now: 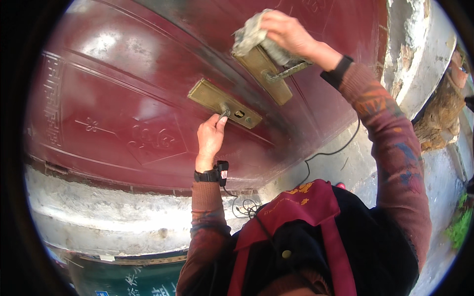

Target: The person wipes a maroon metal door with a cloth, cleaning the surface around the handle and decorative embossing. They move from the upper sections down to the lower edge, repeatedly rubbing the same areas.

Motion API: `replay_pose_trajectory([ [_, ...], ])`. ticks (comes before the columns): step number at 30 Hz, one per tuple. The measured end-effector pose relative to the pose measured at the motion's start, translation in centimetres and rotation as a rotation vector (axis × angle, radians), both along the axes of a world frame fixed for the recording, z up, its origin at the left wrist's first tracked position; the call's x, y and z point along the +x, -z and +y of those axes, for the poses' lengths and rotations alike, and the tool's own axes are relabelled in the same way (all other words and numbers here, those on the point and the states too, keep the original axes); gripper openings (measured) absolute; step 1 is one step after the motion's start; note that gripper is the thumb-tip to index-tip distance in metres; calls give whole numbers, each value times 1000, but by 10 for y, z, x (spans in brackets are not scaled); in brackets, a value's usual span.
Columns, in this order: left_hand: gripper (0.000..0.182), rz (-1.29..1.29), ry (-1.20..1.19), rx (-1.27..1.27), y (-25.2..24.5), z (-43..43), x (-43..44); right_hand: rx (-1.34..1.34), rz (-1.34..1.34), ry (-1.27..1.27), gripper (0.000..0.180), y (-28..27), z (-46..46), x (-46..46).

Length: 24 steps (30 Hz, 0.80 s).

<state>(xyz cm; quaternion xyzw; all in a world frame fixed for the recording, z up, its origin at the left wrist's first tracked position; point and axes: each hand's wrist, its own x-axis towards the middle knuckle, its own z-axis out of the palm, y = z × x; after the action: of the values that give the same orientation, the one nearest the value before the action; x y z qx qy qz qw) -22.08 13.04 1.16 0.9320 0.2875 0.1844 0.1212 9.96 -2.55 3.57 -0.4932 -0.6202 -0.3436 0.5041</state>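
Note:
A dark red metal double door (107, 100) with embossed panels fills the view before me. My left hand (212, 138) grips the lever handle (224, 110) on the lower brass-coloured handle plate (207, 94). That plate has a keyhole. Higher up and to the right, my right hand (290, 35) holds a crumpled greyish cloth (250, 35) against the top end of the second handle plate (276, 87). The lever handle (290, 71) of this second plate sticks out just below the cloth and right hand. Each wrist wears a black band.
Pale, peeling wall (111, 214) borders the door at lower left, and more flaking wall (407, 48) stands at upper right. A thin black cable (333, 152) hangs by my right arm. Brown, rough objects (440, 107) and a green plant (459, 225) lie at far right.

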Motion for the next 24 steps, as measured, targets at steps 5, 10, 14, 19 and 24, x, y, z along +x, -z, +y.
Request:
replay_pose_trajectory([
  [5,20,-147,59,-52,0,0,1,-321,-121,-26,24,48,-11,33],
  [10,44,-451,253,296,-4,-30,26,-575,102,198,17,138,-52,45],
  [14,40,-448,509,334,-2,-74,96,12,541,189,30,166,-32,19],
  [19,34,-308,703,351,9,-104,184,-113,627,159,32,187,17,-31],
  [24,24,-81,567,344,17,-103,203,-9,583,303,28,249,15,-56],
])
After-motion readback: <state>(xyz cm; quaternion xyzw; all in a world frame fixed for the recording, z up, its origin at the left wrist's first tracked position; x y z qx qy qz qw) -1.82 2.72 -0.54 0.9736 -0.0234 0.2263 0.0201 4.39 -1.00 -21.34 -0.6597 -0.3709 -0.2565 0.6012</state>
